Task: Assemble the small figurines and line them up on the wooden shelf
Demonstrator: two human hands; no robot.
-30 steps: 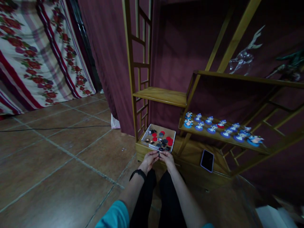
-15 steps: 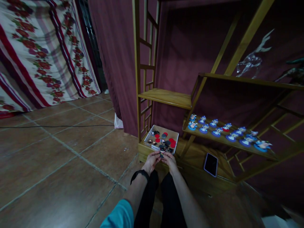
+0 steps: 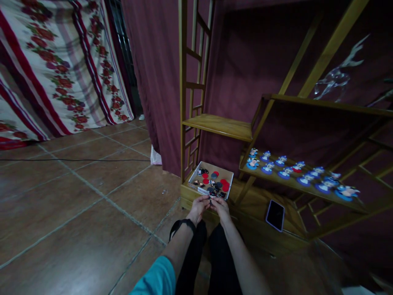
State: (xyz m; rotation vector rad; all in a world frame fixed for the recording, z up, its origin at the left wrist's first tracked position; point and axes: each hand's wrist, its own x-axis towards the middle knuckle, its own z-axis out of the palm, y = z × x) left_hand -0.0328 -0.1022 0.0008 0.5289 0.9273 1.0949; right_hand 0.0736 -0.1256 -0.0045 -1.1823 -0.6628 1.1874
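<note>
Between the fingertips of my left hand point(image 3: 200, 205) and my right hand point(image 3: 220, 206) is a small dark figurine point(image 3: 211, 197) with a black top. Both hands pinch it at the near edge of a shallow white box point(image 3: 230, 180). Fingers cover much of its lower part. Inside the box lie several red discs point(image 3: 225, 185), dark grey discs point(image 3: 214, 176) and small black-and-white figurine pieces point(image 3: 201, 172). A black band point(image 3: 181, 224) circles my left wrist.
The box rests on the low wooden shelf point(image 3: 236, 196). To the right, a phone point(image 3: 275, 215) lies on the same level. Several blue-and-white figurines point(image 3: 285, 172) stand on a raised shelf. A clear deer ornament point(image 3: 334, 82) is higher up. Purple curtain point(image 3: 159, 102) hangs at left.
The figurine has tilted or turned slightly between my fingers, and less of its lower part shows. Both hands keep their grip. The view has shifted a little to the left.
</note>
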